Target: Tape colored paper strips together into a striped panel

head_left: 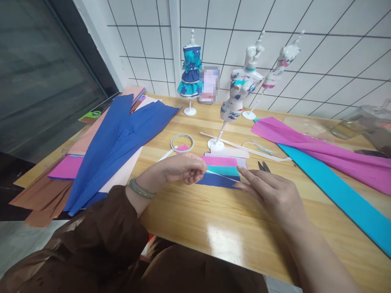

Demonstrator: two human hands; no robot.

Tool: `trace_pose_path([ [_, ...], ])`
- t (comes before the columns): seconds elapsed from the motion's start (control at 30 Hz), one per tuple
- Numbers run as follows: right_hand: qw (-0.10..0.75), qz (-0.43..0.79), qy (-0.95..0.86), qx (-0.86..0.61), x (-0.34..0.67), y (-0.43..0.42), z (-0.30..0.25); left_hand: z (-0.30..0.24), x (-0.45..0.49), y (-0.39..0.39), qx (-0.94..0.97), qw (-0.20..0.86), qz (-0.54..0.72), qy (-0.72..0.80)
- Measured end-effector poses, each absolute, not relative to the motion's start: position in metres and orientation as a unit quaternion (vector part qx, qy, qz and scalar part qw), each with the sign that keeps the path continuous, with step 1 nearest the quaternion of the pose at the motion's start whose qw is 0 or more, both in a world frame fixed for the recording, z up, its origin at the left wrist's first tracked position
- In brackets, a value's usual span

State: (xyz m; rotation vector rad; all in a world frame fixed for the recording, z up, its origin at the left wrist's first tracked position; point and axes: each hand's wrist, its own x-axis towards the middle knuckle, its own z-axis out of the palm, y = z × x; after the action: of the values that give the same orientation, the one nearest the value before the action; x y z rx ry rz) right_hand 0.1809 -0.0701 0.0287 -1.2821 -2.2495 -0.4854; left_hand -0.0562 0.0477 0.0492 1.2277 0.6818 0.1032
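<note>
A thin white strip stretches between my two hands above the wooden table. My left hand is closed, pinching one end between thumb and forefinger. At the other end, my right hand has the strip between its thumb and fingers, the forefinger stretched out. Under the strip lie flat colored paper pieces: a pink piece, a teal piece and a dark blue piece. Dark scissors lie just beyond my right hand, partly hidden by it.
A roll of tape lies beyond my left hand. White-stand mannequins include a dressed one and a paint-marked one. Blue crepe paper covers the left side; magenta paper and turquoise paper lie right. A long white strip lies behind.
</note>
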Motion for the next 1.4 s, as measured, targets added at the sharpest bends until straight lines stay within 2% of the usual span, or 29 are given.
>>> trace_pose_path([
  [0.1,0.256,-0.149,-0.832,-0.47,0.183,-0.071,0.027,0.048,-0.062,0.055,0.551,0.776,0.043,0.304],
  [0.17,0.277,-0.089,-0.824,-0.486,0.188,-0.071,0.024,0.048,-0.065,0.059,0.545,0.784,0.048,0.291],
  [0.3,0.378,0.135,-0.747,-0.53,0.192,-0.071,0.021,0.049,-0.068,0.061,0.571,0.784,0.051,0.237],
  [0.37,0.403,0.25,-0.685,-0.553,0.19,-0.071,0.023,0.05,-0.067,0.06,0.588,0.778,0.055,0.216],
  [0.5,0.351,0.39,-0.606,-0.598,0.179,-0.07,0.031,0.05,-0.066,0.058,0.601,0.768,0.081,0.206],
  [0.63,0.282,0.454,-0.575,-0.619,0.173,-0.068,0.037,0.05,-0.069,0.059,0.582,0.786,0.109,0.179],
  [0.8,0.265,0.528,-0.532,-0.606,0.173,-0.066,0.036,0.05,-0.072,0.059,0.557,0.803,0.14,0.161],
  [1.0,0.272,0.56,-0.472,-0.624,0.171,-0.063,0.032,0.052,-0.073,0.057,0.533,0.817,0.169,0.14],
  [1.2,0.34,0.62,-0.421,-0.569,0.167,-0.063,0.031,0.051,-0.073,0.057,0.531,0.819,0.164,0.142],
  [1.4,0.367,0.632,-0.403,-0.551,0.166,-0.065,0.035,0.053,-0.071,0.056,0.533,0.815,0.156,0.166],
])
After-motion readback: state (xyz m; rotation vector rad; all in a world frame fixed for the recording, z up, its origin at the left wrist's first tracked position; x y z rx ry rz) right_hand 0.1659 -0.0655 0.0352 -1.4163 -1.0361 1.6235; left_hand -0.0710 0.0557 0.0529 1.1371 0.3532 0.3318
